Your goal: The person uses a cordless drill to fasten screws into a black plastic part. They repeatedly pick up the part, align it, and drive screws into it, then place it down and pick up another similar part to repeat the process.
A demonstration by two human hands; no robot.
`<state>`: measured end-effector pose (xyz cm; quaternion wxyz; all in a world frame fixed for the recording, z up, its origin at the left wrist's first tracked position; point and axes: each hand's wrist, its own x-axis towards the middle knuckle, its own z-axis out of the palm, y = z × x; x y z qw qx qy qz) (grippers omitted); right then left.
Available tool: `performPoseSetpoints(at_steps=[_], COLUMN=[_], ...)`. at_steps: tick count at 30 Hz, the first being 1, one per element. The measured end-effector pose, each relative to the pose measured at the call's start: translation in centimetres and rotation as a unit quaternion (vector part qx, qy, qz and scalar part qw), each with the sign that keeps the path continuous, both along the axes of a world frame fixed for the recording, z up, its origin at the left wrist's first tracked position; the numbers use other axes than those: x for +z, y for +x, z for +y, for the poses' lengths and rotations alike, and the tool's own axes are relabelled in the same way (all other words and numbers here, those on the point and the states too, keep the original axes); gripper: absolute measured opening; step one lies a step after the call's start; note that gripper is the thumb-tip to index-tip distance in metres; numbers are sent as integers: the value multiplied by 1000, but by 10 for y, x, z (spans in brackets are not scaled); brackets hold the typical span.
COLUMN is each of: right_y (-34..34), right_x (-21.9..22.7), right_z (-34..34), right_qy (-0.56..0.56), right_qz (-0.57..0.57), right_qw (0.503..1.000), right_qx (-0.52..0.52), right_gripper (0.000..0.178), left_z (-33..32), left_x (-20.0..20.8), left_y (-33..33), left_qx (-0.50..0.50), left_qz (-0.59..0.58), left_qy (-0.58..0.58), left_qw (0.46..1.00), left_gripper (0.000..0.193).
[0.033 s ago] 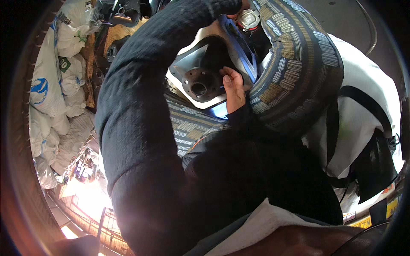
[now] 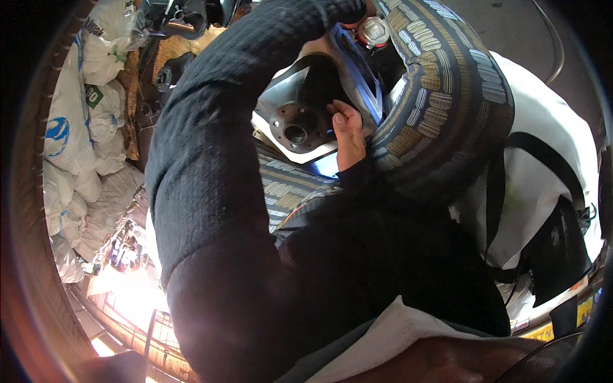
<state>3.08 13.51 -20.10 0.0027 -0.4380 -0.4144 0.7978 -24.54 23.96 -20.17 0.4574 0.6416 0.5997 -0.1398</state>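
Flange (image 2: pixel 305 117) sits left of the blue strip (image 2: pixel 363 80). Right hand (image 2: pixel 348 135) just left of strip's lower end, fingers half-curled; can't tell if pinching. Left hand (image 2: pixel 368 9) by strip's top, mostly hidden, grip unreadable. Cap (image 2: pixel 373 31) right of strip's top.

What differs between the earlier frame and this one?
Only a slight shift: the left sleeve sits a little further right, revealing more of the dark part beyond it. No grasp or release is visible. The right hand stays beside the black flanged part.
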Motion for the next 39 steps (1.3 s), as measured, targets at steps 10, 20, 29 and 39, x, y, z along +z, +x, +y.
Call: performPoseSetpoints(at_steps=[10,20,29,39], right_y=[-11,-16,-17,-38], right_x=[5,10,16,29], right_z=[7,4,23,77], right_qy=[-24,-42,163,-89], right_qz=[-26,-2,36,239], right_qw=[999,998,985,960], right_qx=[0,-46,-34,-111], right_gripper=[55,47,38,60], left_z=[39,40,-11,-166], left_x=[-62,-65,2,242], left_y=[20,23,4,54], left_qx=[-40,-41,-5,117], left_qz=[-39,-27,95,98], left_qy=[-102,-117,68,311], left_qw=[993,992,993,938], left_gripper=[38,40,56,56])
